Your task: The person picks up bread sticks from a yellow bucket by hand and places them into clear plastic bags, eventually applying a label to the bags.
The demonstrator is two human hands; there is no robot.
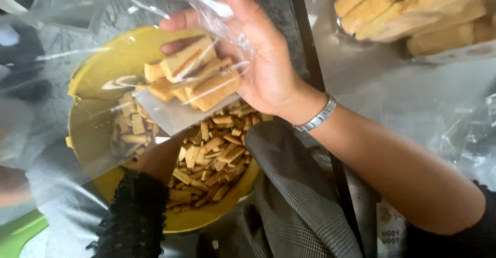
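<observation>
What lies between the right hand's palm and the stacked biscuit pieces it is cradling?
In the head view, clear plastic bag film lies between the right hand and the biscuit pieces, which sit inside the bag above the yellow bowl.

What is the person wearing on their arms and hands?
The right hand is bare, with a silver metal link bracelet at the wrist; the forearm is uncovered up to a dark sleeve edge near the elbow. The left arm wears a black lacy knitted cuff; the left hand itself is mostly hidden behind clear plastic.
</observation>
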